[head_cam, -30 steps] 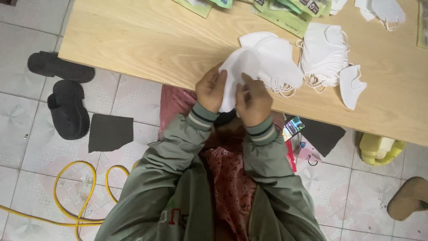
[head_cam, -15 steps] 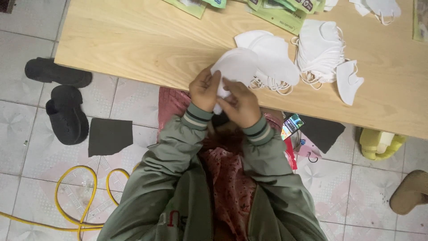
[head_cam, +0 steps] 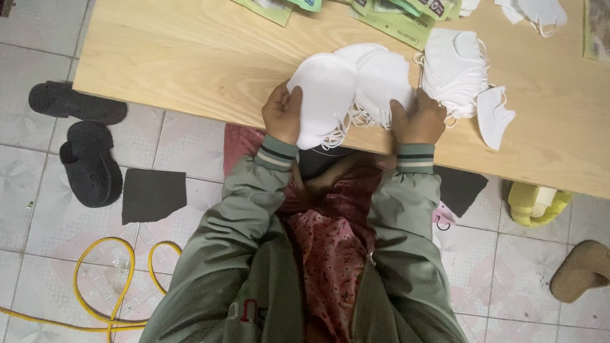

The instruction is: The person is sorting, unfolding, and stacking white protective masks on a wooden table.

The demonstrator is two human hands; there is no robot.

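Observation:
My left hand [head_cam: 281, 114] grips a white cup-shaped face mask [head_cam: 323, 95] at the near edge of the wooden table [head_cam: 190, 57]; its ear loops dangle below. My right hand [head_cam: 418, 119] rests on a small stack of white masks [head_cam: 381, 76] just right of it, fingers curled over the stack's edge. A taller pile of folded white masks [head_cam: 452, 67] lies further right, with one loose folded mask [head_cam: 494, 114] beside it. Both sleeves are grey-green with striped cuffs.
Green flat packets [head_cam: 400, 22] lie along the table's far edge, with more white masks [head_cam: 540, 11] at the top right. On the tiled floor: black slippers [head_cam: 86, 146], a dark square [head_cam: 152, 194], a yellow hose [head_cam: 108, 286], a yellow shoe [head_cam: 537, 203], a brown slipper [head_cam: 581, 270].
My hands have parted. The left keeps hold of the single mask, while the right has moved right onto the stack of masks. The view has shifted slightly.

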